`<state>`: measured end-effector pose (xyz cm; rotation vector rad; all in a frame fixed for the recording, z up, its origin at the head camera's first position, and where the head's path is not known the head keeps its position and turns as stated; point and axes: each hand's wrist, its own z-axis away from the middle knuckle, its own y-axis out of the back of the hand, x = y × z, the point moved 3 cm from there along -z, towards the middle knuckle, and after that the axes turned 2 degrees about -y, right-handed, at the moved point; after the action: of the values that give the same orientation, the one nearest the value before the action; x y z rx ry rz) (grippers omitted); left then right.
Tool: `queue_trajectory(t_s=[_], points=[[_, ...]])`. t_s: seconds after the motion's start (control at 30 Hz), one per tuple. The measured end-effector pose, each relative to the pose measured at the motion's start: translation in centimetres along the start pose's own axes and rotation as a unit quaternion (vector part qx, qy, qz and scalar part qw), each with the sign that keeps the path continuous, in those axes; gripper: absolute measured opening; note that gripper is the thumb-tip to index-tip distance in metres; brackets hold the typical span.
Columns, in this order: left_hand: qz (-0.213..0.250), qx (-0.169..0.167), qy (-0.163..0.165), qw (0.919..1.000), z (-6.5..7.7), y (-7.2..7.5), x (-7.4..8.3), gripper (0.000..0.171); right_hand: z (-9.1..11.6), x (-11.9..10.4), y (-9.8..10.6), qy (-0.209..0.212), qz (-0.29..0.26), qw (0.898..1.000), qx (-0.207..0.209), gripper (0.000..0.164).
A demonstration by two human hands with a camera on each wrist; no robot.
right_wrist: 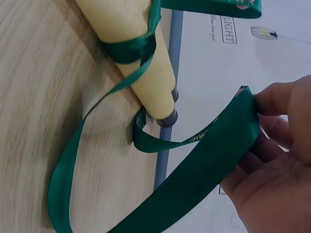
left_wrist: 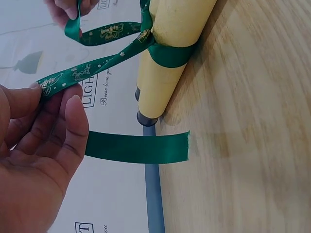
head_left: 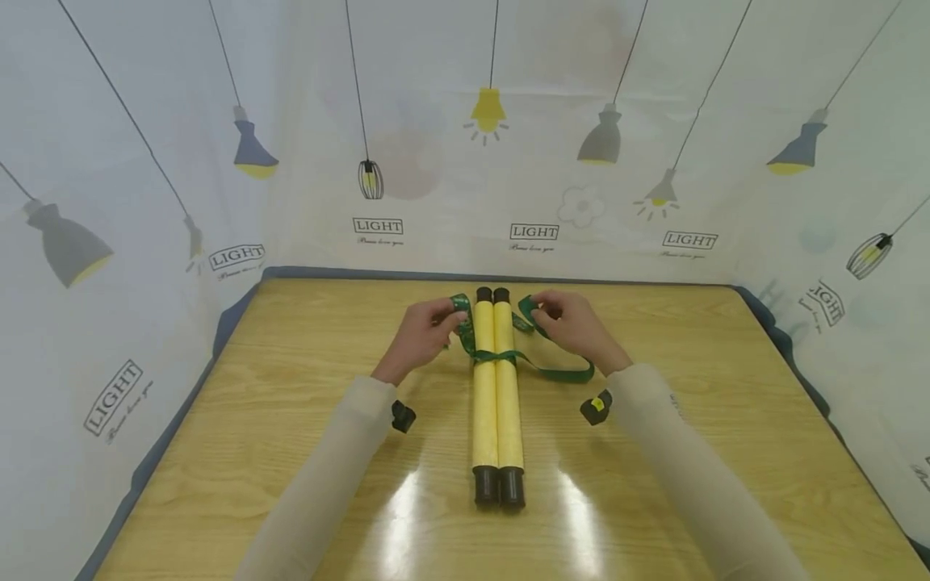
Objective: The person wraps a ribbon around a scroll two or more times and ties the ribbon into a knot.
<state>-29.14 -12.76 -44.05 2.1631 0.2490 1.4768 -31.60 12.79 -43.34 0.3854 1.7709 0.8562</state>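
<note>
Two yellow tubes with black end caps, a left tube (head_left: 484, 420) and a right tube (head_left: 510, 420), lie side by side on the wooden table. A green ribbon (head_left: 570, 375) printed with small lettering wraps round both and crosses on top, above their middle. Left of the tubes, my left hand (head_left: 430, 331) pinches one length of ribbon between thumb and fingers; in the left wrist view the cut ribbon end (left_wrist: 141, 147) hangs past the fingers. On the other side, my right hand (head_left: 574, 324) pinches a fold of the ribbon's other length, which loops down to the table.
The wooden table (head_left: 291, 420) ends at a dark blue edge strip (head_left: 508, 277) at the back. White printed sheets (head_left: 436, 121) hang behind it and on both sides. A small black device sits at the left wrist (head_left: 403, 415) and another at the right wrist (head_left: 596, 407).
</note>
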Motion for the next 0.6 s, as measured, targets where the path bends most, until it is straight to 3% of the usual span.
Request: queue_trajectory(t_s=[0.33, 0.6], points=[[0.007, 0.012, -0.003, 0.9999, -0.4, 0.1, -0.1, 0.024, -2.3, -2.0, -2.6, 0.022, 0.010, 0.999, -0.021, 0.030], [0.015, 0.010, -0.007, 0.9998, -0.2, 0.2, -0.2, 0.027, -4.4, -4.6, -2.3, 0.024, -0.012, 1.000, -0.002, 0.034]])
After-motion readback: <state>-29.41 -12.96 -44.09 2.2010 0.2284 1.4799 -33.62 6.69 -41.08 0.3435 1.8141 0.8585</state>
